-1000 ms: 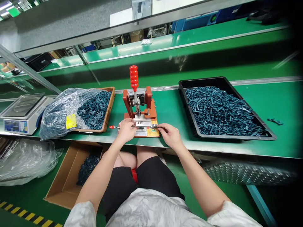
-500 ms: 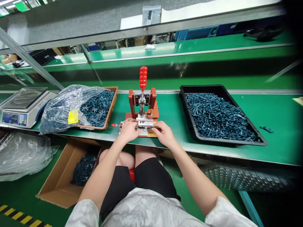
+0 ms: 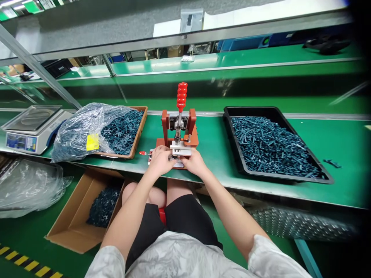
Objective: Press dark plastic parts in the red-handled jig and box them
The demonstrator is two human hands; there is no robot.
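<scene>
A hand press with an orange-brown frame and an upright red ribbed handle stands at the bench edge in front of me. My left hand rests at the left of its silver block, fingers bent and thumb reaching in under the block. From the other side my right hand presses in, its fingertips close to the left thumb at the fixture. Whatever the fingertips pinch is small and hidden by the hands and block. A small red-tipped lever sticks out left of the left hand.
To the right lies a black tray heaped with dark teal plastic pieces; a few lie beside it. A brown tray of similar pieces, partly under a plastic bag, and a scale stand left. Below is a cardboard box.
My right hand has moved left, further in under the silver block and closer to my left hand. The left hand stays at the press. The whole view has shifted slightly.
</scene>
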